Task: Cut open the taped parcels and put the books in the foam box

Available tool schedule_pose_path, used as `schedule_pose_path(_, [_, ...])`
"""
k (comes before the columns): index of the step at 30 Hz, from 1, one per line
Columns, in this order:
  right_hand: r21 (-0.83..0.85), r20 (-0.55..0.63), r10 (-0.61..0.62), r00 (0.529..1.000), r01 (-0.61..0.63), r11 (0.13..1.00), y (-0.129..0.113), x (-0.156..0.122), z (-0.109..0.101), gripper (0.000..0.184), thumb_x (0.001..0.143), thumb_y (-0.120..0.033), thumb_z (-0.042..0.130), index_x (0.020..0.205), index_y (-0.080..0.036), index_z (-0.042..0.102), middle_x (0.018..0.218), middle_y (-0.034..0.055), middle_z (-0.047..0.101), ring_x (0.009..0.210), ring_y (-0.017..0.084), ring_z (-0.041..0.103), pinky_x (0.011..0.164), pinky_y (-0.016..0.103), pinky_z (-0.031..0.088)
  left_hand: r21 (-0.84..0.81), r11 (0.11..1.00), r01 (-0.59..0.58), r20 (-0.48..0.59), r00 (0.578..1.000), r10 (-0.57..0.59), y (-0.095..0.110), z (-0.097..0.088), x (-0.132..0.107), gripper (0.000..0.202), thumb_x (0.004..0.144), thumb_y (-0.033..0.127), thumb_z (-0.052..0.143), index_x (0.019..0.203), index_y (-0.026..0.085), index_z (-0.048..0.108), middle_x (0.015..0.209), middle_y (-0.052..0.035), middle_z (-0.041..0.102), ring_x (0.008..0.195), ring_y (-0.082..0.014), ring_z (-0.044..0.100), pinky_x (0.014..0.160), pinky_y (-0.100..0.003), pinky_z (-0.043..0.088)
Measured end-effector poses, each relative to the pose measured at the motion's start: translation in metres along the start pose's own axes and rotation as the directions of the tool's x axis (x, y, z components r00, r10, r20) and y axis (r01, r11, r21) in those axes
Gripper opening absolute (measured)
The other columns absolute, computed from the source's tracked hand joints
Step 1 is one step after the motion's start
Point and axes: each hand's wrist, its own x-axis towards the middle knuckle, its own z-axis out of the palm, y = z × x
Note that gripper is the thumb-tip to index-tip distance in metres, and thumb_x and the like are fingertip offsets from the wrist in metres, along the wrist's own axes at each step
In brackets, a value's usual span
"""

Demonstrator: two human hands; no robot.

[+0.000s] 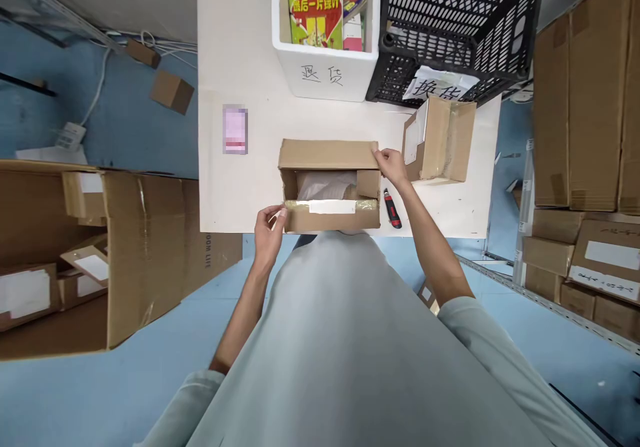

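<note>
A brown cardboard box [327, 155] lies on the white table in front of me, its two long flaps spread apart. Inside shows whitish translucent wrapping [325, 185]; what it covers cannot be made out. My left hand [270, 232] pinches the left end of the near flap, which carries a white label [332, 207] and clear tape. At the far flap's right corner, the fingers of my right hand [393, 165] are closed on the cardboard edge. A red and black utility knife [393, 209] rests on the table, just right of the box.
A second, opened carton [447, 140] stands to the right. Behind are a white foam bin [325, 73] with books and a black plastic crate [450, 53]. A blurred pink item [235, 129] lies at left. A large carton [145, 253] holding boxes flanks the table; stacked boxes [580, 113] line the right.
</note>
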Motion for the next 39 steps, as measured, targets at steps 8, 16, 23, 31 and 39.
schedule_pose_path(8, [0.278, -0.117, -0.02, 0.993, 0.052, 0.959, -0.002, -0.007, 0.027, 0.068, 0.103, -0.08, 0.063, 0.067, -0.03, 0.034, 0.068, -0.0063, 0.033, 0.068, 0.015, 0.033, 0.065, 0.03, 0.031, 0.416, 0.722, -0.553, 0.371, 0.828, 0.421, 0.045, 0.044, 0.009, 0.057, 0.109, 0.048, 0.064, 0.16, 0.021, 0.06, 0.166, -0.0183, 0.064, 0.164, -0.038, 0.05, 0.141, -0.063, 0.033])
schedule_pose_path(16, [0.291, -0.277, 0.114, 0.954, -0.03, 0.956, -0.017, 0.02, 0.035, 0.062, 0.111, -0.073, 0.053, 0.071, -0.032, 0.031, 0.07, -0.0071, 0.029, 0.069, 0.016, 0.033, 0.067, 0.029, 0.033, 0.439, 0.571, -0.693, 0.643, 0.687, 0.339, 0.092, 0.084, 0.057, 0.026, 0.106, 0.035, 0.073, 0.128, 0.022, 0.08, 0.118, -0.013, 0.08, 0.123, -0.0387, 0.067, 0.13, -0.065, 0.039])
schedule_pose_path(23, [0.134, -0.285, 0.168, 0.944, -0.134, 0.982, -0.033, 0.041, 0.025, 0.058, 0.11, -0.072, 0.051, 0.071, -0.032, 0.038, 0.066, -0.0074, 0.032, 0.07, 0.017, 0.037, 0.066, 0.028, 0.036, 0.395, 0.524, -0.755, 0.701, 0.616, 0.36, 0.118, 0.075, 0.035, 0.014, 0.109, 0.028, 0.067, 0.114, 0.023, 0.079, 0.111, -0.0117, 0.079, 0.111, -0.0355, 0.067, 0.1, -0.051, 0.049])
schedule_pose_path(31, [0.019, -0.337, 0.195, 0.921, -0.2, 0.98, -0.032, 0.073, -0.006, 0.051, 0.11, -0.064, 0.049, 0.07, -0.032, 0.044, 0.065, -0.0048, 0.045, 0.071, 0.02, 0.048, 0.074, 0.03, 0.044, 0.481, 0.458, -0.748, 0.622, 0.659, 0.423, 0.086, 0.055, 0.016, 0.03, 0.098, 0.001, 0.059, 0.11, 0.024, 0.075, 0.108, -0.011, 0.073, 0.107, -0.0324, 0.064, 0.09, -0.046, 0.051])
schedule_pose_path(39, [0.066, -0.314, 0.137, 0.939, -0.123, 0.99, -0.02, 0.037, -0.009, 0.038, 0.101, -0.063, 0.064, 0.104, -0.025, 0.06, 0.088, 0.001, 0.07, 0.088, 0.024, 0.069, 0.087, 0.032, 0.054, 0.423, 0.44, -0.792, 0.757, 0.576, 0.31, 0.059, 0.058, 0.021, 0.046, 0.094, 0.011, 0.079, 0.138, 0.019, 0.07, 0.132, -0.0167, 0.068, 0.12, -0.036, 0.063, 0.1, -0.048, 0.055])
